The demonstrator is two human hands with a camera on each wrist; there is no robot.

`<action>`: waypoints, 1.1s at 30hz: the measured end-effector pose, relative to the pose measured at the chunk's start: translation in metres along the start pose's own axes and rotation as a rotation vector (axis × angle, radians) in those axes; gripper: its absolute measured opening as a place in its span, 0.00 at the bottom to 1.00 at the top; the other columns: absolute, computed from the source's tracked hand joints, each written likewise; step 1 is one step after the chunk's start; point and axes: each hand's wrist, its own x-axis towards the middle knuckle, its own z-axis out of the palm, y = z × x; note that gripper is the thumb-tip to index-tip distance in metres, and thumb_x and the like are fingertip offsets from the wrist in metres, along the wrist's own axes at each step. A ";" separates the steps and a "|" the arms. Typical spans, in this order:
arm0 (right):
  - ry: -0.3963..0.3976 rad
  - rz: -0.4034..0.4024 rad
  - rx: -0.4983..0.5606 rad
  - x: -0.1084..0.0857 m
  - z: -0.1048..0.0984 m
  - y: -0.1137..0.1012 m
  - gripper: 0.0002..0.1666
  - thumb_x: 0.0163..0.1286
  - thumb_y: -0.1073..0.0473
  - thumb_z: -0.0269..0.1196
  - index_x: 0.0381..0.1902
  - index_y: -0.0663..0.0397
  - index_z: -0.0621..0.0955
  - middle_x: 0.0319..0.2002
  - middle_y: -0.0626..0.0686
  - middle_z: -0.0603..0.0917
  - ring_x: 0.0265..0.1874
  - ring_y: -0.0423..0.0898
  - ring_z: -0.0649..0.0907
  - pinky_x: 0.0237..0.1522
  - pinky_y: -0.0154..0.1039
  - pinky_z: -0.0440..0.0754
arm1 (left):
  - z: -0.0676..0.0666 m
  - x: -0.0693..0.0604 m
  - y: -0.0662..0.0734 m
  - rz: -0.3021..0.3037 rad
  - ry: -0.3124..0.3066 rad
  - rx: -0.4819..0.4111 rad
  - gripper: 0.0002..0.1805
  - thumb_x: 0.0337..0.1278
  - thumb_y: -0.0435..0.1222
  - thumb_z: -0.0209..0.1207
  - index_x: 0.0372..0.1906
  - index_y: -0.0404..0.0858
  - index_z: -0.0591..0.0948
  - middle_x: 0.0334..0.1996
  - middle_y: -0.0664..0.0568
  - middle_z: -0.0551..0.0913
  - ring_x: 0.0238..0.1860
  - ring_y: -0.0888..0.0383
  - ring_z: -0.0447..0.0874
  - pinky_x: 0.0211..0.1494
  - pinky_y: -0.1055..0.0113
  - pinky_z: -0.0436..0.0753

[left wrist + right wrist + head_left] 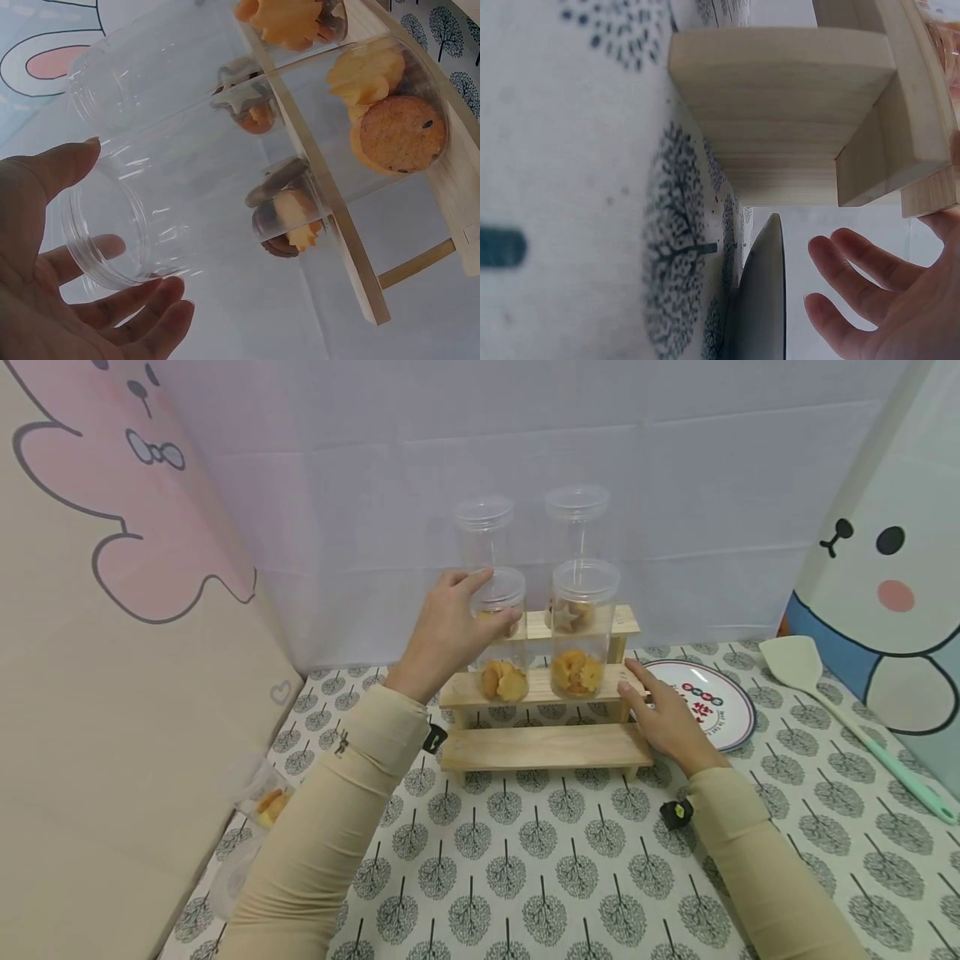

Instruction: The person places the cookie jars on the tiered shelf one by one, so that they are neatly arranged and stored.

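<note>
My left hand (453,631) is spread around the lid of the front-left clear jar (504,647), its thumb and fingers at either side of the lid (109,225); whether they press on it I cannot tell. That jar stands upright on the middle step of a wooden rack (540,747), with yellow cookies (401,135) in its bottom. Beside it is another jar of cookies (585,631). At the right end of the middle step my right hand (671,718) touches the wood, fingers apart; the right wrist view shows this hand (900,300) under the rack's edge (930,193).
Two more jars stand behind on the top step, the left (483,539) and the right (577,531). Right of the rack lies a plate (738,710), then a spatula (862,735). A clear container with cookies (272,806) is at the left, near my left sleeve.
</note>
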 end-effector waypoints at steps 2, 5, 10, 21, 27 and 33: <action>-0.003 0.000 0.001 0.000 0.000 0.000 0.39 0.78 0.32 0.41 0.81 0.34 0.50 0.76 0.66 0.59 0.62 0.68 0.72 0.63 0.71 0.67 | 0.000 0.000 0.000 0.000 -0.001 0.007 0.42 0.58 0.57 0.66 0.73 0.45 0.68 0.71 0.47 0.67 0.70 0.49 0.66 0.72 0.56 0.70; -0.005 -0.002 0.004 0.000 0.001 0.000 0.39 0.78 0.32 0.41 0.81 0.34 0.50 0.76 0.66 0.59 0.63 0.68 0.72 0.63 0.71 0.67 | -0.001 -0.001 0.000 -0.001 -0.008 0.016 0.41 0.59 0.58 0.65 0.74 0.45 0.68 0.71 0.46 0.66 0.70 0.49 0.65 0.72 0.55 0.70; -0.003 -0.004 0.003 0.000 0.001 0.001 0.39 0.78 0.32 0.41 0.81 0.35 0.51 0.75 0.67 0.59 0.62 0.68 0.73 0.62 0.71 0.68 | -0.003 -0.003 -0.005 0.007 -0.048 0.015 0.45 0.59 0.62 0.61 0.77 0.50 0.62 0.74 0.45 0.61 0.72 0.46 0.62 0.73 0.49 0.68; 0.000 0.006 -0.005 -0.002 -0.005 0.002 0.39 0.78 0.32 0.41 0.81 0.35 0.50 0.76 0.66 0.58 0.62 0.68 0.72 0.62 0.71 0.68 | -0.041 -0.027 -0.021 -0.005 -0.092 0.108 0.52 0.55 0.66 0.60 0.80 0.58 0.49 0.78 0.47 0.52 0.75 0.42 0.56 0.73 0.39 0.64; 0.000 0.016 -0.003 -0.003 -0.007 0.002 0.40 0.78 0.32 0.40 0.81 0.34 0.50 0.76 0.66 0.58 0.63 0.68 0.72 0.62 0.71 0.67 | -0.068 -0.060 -0.036 0.075 -0.074 0.101 0.49 0.58 0.61 0.62 0.80 0.58 0.52 0.78 0.50 0.54 0.75 0.44 0.55 0.73 0.36 0.62; 0.009 0.010 -0.001 -0.001 -0.008 0.002 0.39 0.78 0.32 0.40 0.81 0.33 0.50 0.75 0.67 0.60 0.62 0.68 0.73 0.61 0.71 0.68 | -0.090 -0.099 -0.050 0.108 -0.058 0.124 0.47 0.59 0.57 0.65 0.79 0.59 0.54 0.77 0.50 0.55 0.75 0.43 0.56 0.70 0.33 0.64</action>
